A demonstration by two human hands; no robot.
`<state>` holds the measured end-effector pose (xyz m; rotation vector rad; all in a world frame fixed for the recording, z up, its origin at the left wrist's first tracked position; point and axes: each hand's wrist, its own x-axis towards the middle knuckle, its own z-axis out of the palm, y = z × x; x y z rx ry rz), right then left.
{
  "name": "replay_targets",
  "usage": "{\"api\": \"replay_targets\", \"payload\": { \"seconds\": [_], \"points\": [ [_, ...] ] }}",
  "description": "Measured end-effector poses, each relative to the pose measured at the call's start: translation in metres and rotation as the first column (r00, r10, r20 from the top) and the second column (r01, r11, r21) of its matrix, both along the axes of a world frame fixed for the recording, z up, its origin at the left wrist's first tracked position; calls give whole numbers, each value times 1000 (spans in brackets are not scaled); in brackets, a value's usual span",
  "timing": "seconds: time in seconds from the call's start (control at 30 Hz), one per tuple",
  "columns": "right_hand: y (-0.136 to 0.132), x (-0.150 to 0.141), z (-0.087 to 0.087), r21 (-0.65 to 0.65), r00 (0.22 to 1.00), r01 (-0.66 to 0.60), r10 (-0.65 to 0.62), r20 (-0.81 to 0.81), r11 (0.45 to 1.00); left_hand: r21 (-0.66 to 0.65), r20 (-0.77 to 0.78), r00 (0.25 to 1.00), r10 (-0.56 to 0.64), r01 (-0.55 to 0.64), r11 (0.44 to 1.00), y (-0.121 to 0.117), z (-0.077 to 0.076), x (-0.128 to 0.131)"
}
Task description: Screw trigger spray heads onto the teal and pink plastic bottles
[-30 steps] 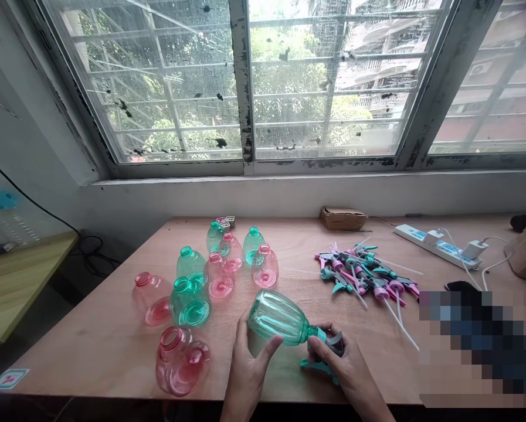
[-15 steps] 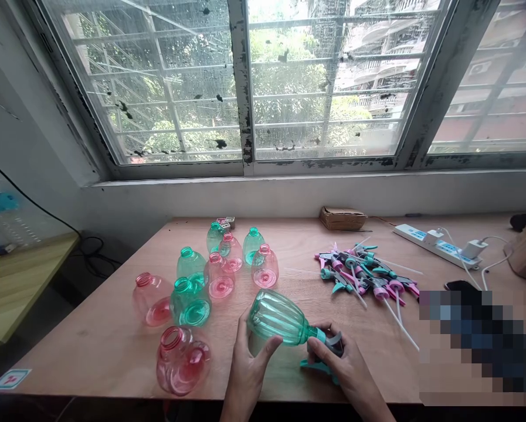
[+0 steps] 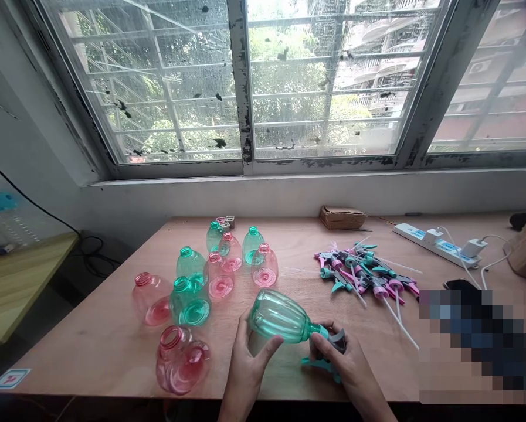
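Note:
A clear green spray bottle (image 3: 280,316) lies on its side in the air above the table's front part, its neck to the right. My left hand (image 3: 250,357) cups its base end, with the thumb below and the fingers partly hidden behind the bottle. At the neck, my right hand (image 3: 339,354) pinches the teal collar of a grey and teal trigger spray head (image 3: 336,341). The head sits against the bottle's mouth; whether it is threaded tight I cannot tell. A teal part of it shows beneath my right fingers.
Open pink bottles (image 3: 183,360) and green bottles (image 3: 190,302) stand to the left. Loose trigger spray heads with tubes (image 3: 363,272) lie heaped at the right. Behind are a brown box (image 3: 342,218) and a power strip (image 3: 436,245); a blurred patch covers the right front.
The bottle has shifted very slightly to the right and its ribs look turned. The right fingers have moved a little on the collar.

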<state>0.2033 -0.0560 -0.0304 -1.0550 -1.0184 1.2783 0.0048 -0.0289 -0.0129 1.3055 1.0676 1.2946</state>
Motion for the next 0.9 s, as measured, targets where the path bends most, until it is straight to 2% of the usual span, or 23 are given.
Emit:
{"api": "replay_targets", "payload": {
  "seconds": [0.13, 0.27, 0.4, 0.57, 0.73, 0.9],
  "points": [
    [1, 1, -3, 3, 997, 55, -55, -55, 998, 42, -7, 1000, 13, -12, 999, 2, -4, 0],
    [-1, 0, 0, 12, 1000, 14, -14, 3, 1000, 40, -55, 998, 27, -24, 999, 0, -9, -3],
    [-2, -1, 4, 5, 999, -21, 21, 37, 1000, 77, -8, 998, 66, -65, 995, 3, -13, -5],
    [-1, 0, 2, -4, 999, 37, -37, -31, 999, 101, -21, 999, 32, -30, 994, 4, -12, -4],
    [-3, -1, 4, 7, 1000, -2, 2, -6, 1000, 47, -26, 999, -24, 25, 999, -2, -7, -4],
    [-3, -2, 8, -10, 1000, -8, 9, 28, 1000, 35, -21, 997, 68, -67, 997, 2, -14, 0]
  ]
}}
